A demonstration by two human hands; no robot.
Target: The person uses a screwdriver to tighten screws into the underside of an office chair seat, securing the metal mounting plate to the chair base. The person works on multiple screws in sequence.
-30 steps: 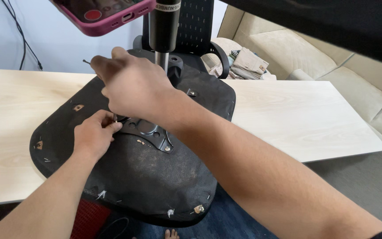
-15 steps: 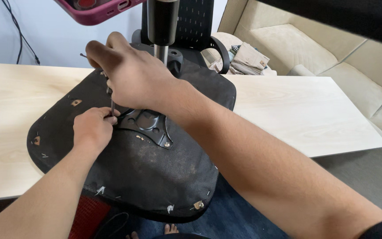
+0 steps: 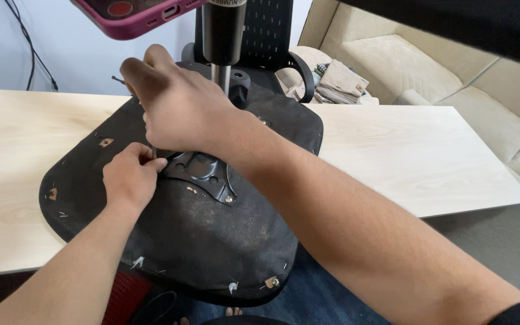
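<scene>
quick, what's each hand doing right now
Left hand: closed, fingertips pinched at the edge of the black metal bracket on the upturned seat.
Right hand: closed around a thin metal tool, a hex key by its look.

Chair seat (image 3: pixel 212 253) on wooden table (image 3: pixel 428 156)

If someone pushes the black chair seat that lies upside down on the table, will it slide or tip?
The chair seat looks broad and flat, so tipping seems unlikely. Its near edge overhangs the table, so a push toward the person might drop it. Its fabric underside probably grips little on smooth wood.
</scene>
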